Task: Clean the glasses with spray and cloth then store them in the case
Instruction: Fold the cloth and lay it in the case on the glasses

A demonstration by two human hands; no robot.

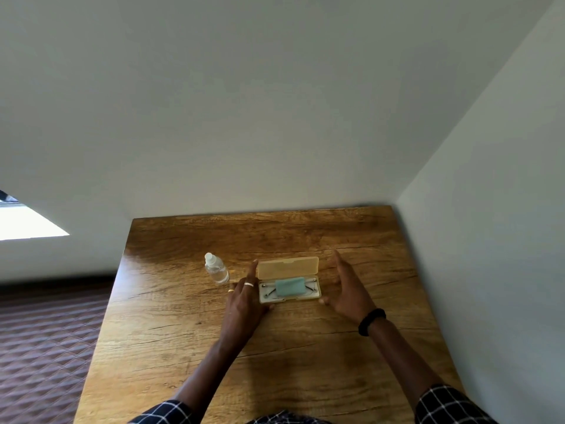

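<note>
A pale yellow glasses case (287, 267) lies open on the wooden table (305, 347), its lid tilted up at the back. Inside lie thin-framed glasses (267, 289), mostly covered by a folded teal cloth (289, 286). A small clear spray bottle (216, 268) stands left of the case. My left hand (244, 298) is at the case's left end, fingers stretched, thumb near its front corner. My right hand (347, 289) is flat and open beside the case's right end, thumb close to the front right corner. Neither hand holds anything.
The table stands in a corner, with white walls (489, 240) behind and close on the right. A patterned dark red floor (46, 347) lies beyond the table's left edge.
</note>
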